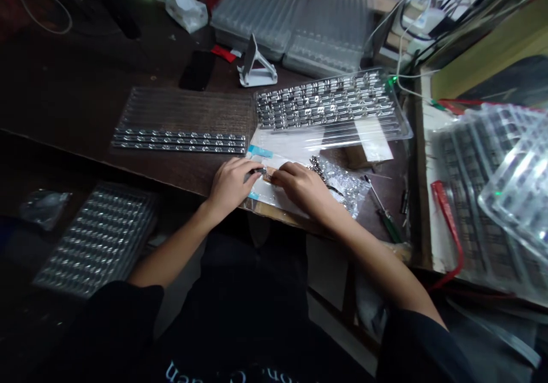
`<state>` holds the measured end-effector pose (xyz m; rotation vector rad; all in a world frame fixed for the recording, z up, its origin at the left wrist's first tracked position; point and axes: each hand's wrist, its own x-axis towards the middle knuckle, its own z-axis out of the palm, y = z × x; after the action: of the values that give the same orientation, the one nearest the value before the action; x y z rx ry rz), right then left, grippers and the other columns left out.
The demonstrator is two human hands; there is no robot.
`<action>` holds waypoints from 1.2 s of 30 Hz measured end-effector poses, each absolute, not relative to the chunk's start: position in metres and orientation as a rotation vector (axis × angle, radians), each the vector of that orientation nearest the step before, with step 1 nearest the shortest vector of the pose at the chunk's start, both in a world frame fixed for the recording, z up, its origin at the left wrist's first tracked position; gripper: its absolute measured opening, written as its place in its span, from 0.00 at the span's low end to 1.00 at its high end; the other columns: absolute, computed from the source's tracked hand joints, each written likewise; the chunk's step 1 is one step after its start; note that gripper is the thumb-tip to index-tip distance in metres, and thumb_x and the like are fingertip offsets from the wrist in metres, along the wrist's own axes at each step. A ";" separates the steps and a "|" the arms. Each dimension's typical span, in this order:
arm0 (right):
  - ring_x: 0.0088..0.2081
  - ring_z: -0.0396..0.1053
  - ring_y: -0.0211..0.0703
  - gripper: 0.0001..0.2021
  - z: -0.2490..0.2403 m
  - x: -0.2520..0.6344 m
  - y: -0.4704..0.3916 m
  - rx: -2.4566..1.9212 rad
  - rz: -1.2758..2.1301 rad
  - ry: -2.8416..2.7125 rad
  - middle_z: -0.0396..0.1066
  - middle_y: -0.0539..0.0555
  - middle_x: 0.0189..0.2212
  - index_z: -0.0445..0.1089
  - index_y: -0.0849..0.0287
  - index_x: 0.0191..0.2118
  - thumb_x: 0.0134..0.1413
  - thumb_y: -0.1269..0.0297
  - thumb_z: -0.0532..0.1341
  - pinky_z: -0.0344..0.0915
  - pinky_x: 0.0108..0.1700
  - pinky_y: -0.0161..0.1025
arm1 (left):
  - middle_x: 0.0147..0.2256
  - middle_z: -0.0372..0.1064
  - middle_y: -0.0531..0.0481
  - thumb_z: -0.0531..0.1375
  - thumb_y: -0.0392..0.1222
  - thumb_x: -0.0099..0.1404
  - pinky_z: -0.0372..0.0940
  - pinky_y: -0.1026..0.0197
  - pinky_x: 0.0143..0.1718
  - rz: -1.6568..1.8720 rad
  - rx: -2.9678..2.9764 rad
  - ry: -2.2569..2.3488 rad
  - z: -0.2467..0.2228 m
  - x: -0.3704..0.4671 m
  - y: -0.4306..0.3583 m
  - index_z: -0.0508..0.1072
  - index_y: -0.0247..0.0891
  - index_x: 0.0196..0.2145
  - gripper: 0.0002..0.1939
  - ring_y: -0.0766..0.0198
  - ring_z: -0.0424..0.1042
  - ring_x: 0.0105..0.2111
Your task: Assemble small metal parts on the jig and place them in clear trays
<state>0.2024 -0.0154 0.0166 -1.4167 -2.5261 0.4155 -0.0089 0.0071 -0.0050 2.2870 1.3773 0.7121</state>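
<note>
At the table's front edge, my left hand [231, 182] pinches a small dark metallic part [258, 170] between thumb and fingers. My right hand [302, 186] is close beside it, fingers curled together over a small brown block [269, 174]; whatever its fingertips grip is hidden. Under both hands lies a white sheet [280, 196] with blue tape [260, 152]. Right of my right hand, loose dark small parts [317, 167] sit by a crumpled clear plastic bag [349, 183]. Beyond my left hand, a clear ribbed tray [184, 109] has filled rows along its near side.
A second tray [325, 106] full of shiny small parts stands behind my right hand. Nearby are a green-handled screwdriver [387, 220], a white phone stand [257, 69] and a dark phone [197, 70]. Stacked trays [96, 237] sit low at left, more trays [475, 183] at right.
</note>
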 end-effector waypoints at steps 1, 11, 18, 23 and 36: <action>0.43 0.70 0.47 0.13 0.018 0.205 -0.015 -1.419 0.433 -2.511 0.73 0.59 0.42 0.75 0.58 0.51 0.69 0.67 0.54 0.63 0.43 0.40 | 0.45 0.79 0.49 0.61 0.39 0.68 0.66 0.53 0.51 0.735 2.277 1.390 -0.004 -0.006 0.007 0.78 0.42 0.44 0.08 0.55 0.74 0.46; 0.35 0.72 0.47 0.08 0.026 0.235 -0.014 -1.723 0.489 -2.364 0.78 0.57 0.38 0.79 0.57 0.41 0.60 0.66 0.62 0.58 0.33 0.39 | 0.37 0.79 0.48 0.63 0.35 0.67 0.67 0.57 0.45 0.858 2.202 1.170 0.006 0.035 0.003 0.78 0.38 0.39 0.04 0.59 0.75 0.40; 0.36 0.72 0.45 0.11 0.026 0.236 -0.014 -1.635 0.609 -2.313 0.77 0.56 0.37 0.78 0.57 0.41 0.58 0.70 0.58 0.60 0.36 0.38 | 0.38 0.79 0.48 0.63 0.35 0.67 0.67 0.56 0.48 0.791 2.217 1.198 0.000 0.037 0.005 0.78 0.39 0.39 0.04 0.59 0.73 0.42; 0.35 0.71 0.42 0.10 0.027 0.241 -0.013 -1.505 0.636 -2.091 0.75 0.56 0.37 0.75 0.59 0.41 0.57 0.72 0.57 0.64 0.38 0.38 | 0.38 0.78 0.48 0.63 0.35 0.67 0.66 0.56 0.46 0.794 2.246 1.174 -0.004 0.038 0.007 0.78 0.38 0.38 0.03 0.58 0.73 0.42; 0.41 0.77 0.47 0.13 0.011 0.232 -0.007 -1.424 0.467 -2.017 0.80 0.57 0.40 0.77 0.58 0.42 0.60 0.73 0.55 0.70 0.45 0.42 | 0.38 0.78 0.49 0.64 0.32 0.66 0.67 0.58 0.44 1.151 2.139 1.135 -0.009 0.031 0.002 0.77 0.37 0.39 0.04 0.60 0.74 0.40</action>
<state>0.2317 -0.0071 0.0110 -1.4244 -2.0175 0.4673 0.0309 0.0022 -0.0086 2.1393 1.1348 1.1514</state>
